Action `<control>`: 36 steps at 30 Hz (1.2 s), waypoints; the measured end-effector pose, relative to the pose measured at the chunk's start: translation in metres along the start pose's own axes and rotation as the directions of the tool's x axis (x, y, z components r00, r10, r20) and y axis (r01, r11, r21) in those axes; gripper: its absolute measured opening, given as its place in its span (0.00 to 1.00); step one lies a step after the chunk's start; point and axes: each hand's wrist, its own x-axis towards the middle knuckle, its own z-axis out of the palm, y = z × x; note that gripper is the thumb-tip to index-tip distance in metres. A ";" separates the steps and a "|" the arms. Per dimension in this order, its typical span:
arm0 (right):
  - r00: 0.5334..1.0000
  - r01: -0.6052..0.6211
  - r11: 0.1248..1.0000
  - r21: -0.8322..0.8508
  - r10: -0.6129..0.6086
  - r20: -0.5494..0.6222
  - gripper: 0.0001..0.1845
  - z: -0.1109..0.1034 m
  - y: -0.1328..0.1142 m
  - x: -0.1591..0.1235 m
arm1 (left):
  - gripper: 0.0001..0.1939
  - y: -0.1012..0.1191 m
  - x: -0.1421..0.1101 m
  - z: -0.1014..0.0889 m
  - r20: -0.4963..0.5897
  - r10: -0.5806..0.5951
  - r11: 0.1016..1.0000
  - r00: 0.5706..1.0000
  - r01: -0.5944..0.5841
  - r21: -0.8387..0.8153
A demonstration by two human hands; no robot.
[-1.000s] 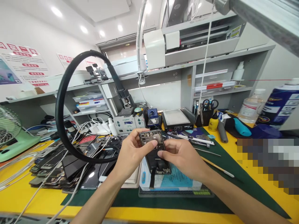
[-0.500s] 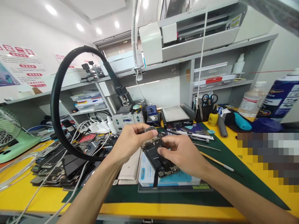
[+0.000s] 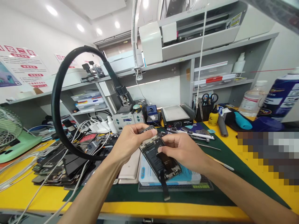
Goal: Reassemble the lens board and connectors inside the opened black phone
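Note:
An opened smartphone [image 3: 151, 158] is held tilted over a blue-and-white box, its black battery and circuit boards bare. My left hand [image 3: 133, 140] pinches its upper end, thumb across the top of the board. At the phone's right edge, my right hand [image 3: 184, 151] is closed, its thumb pressing over the battery and its fingers curled partly behind the frame. A black ribbon cable [image 3: 164, 185] runs down over the lower end and hangs past the box [image 3: 191, 178]. Whether the right fingertips pinch this cable too is hidden.
Stacked phone parts [image 3: 53, 165] and white cables lie on the left beside a gold phone back [image 3: 128, 171]. A black hose [image 3: 54, 93] loops above them. Tweezers [image 3: 209, 146] and a brush [image 3: 221, 163] lie right, near a yellow bottle [image 3: 213, 118]. A hot plate [image 3: 175, 113] stands behind.
The phone has tilted so its inside faces me more, showing the battery print. The ribbon cable now hangs lower and farther right. Both hands keep nearly the same place.

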 end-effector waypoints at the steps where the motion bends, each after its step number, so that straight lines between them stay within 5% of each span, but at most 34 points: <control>1: 1.000 -0.008 1.000 0.018 0.008 0.014 0.04 -0.001 0.000 0.000 | 0.08 0.000 0.000 -0.002 0.013 -0.002 1.000 1.000 0.002 0.000; 10: 0.999 -0.044 0.997 0.060 0.043 0.030 0.06 -0.003 -0.002 0.000 | 0.07 -0.009 0.001 -0.012 0.000 0.011 1.000 1.000 -0.011 -0.021; 25: 1.000 0.008 0.991 -0.132 -0.011 -0.023 0.08 -0.006 0.001 -0.001 | 0.07 -0.019 -0.001 -0.013 0.009 0.074 0.997 0.997 -0.074 -0.030; 30: 0.980 0.023 0.987 -0.157 -0.053 -0.190 0.18 -0.010 -0.004 -0.001 | 0.06 -0.019 0.000 -0.010 0.018 0.125 0.990 0.992 -0.126 0.067; 36: 0.954 0.072 0.962 -0.262 -0.143 -0.264 0.14 -0.007 -0.001 -0.001 | 0.06 -0.017 -0.001 -0.006 0.008 0.164 0.966 0.987 -0.162 0.202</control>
